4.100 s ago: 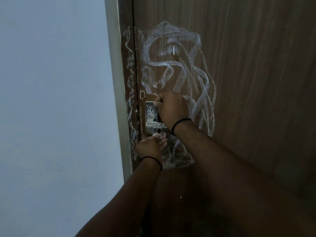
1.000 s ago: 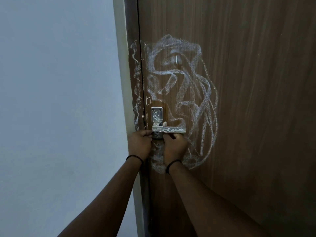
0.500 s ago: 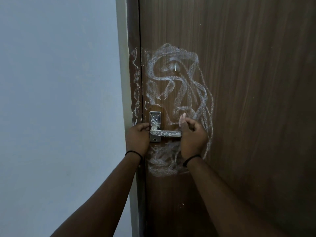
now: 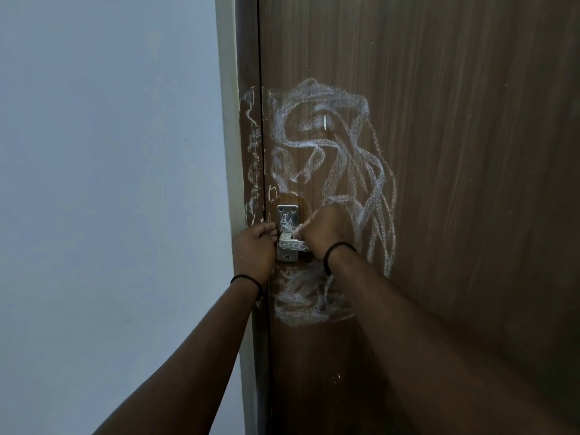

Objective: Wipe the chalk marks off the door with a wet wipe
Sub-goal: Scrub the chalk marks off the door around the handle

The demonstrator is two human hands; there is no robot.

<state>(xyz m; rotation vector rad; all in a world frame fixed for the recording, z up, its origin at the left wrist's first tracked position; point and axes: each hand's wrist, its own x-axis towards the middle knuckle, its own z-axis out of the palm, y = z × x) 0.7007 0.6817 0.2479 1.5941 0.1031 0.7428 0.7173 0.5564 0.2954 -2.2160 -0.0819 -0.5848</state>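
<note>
head view, pale wall (image 4: 110, 183), door frame (image 4: 248, 152)

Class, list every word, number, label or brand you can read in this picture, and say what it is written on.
None can be read.
Chalk marks on the door: scribbles, not letters.
Chalk on the handle plate: squiggles only; no brand visible.

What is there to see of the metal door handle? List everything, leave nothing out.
The silvery metal lever handle sits on an upright rectangular backplate with screws in its top corners and one near the bottom, at the brown wooden door's left edge. White chalk scribbles cover plate and lever. The lever lies level, pointing right. The right hand covers its outer end, pressing a pale wipe there; the left hand touches the plate's left edge.
</note>
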